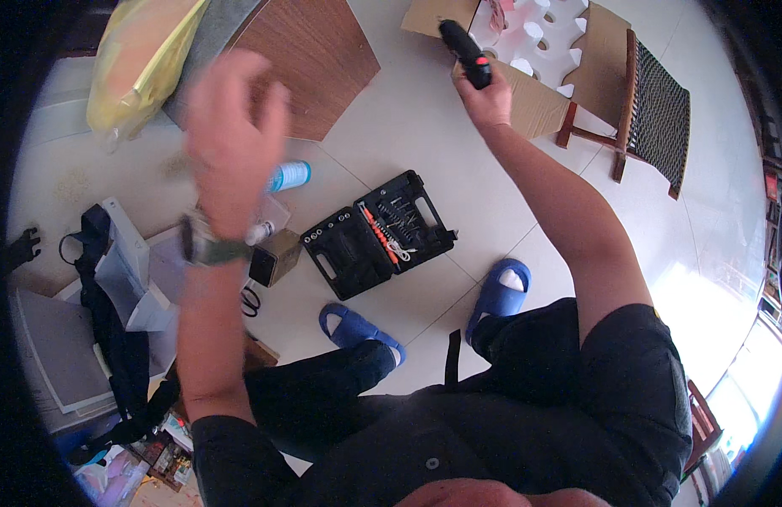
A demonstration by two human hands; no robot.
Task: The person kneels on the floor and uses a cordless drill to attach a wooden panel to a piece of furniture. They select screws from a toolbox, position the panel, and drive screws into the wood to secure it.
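Observation:
My right hand [489, 100] is closed around a black cordless screwdriver [467, 52] with a red button, held out at the top, near an open cardboard box [539, 91]. My left hand [230, 139] is raised at the upper left, in front of a brown wood-grain panel [310, 63]. Motion smears its fingers, and I see nothing held in it. On the tiled floor between my arms lies an open black tool case [348, 258]. Sockets, several bits and an orange flexible shaft [376, 228] sit inside it.
White moulded packing [534, 34] fills the box, and a woven folding stool [657, 118] stands beside it. A yellow plastic bag [141, 63] is at the upper left. A blue can [291, 175], a small box [275, 256] and scissors [250, 300] lie left of the case.

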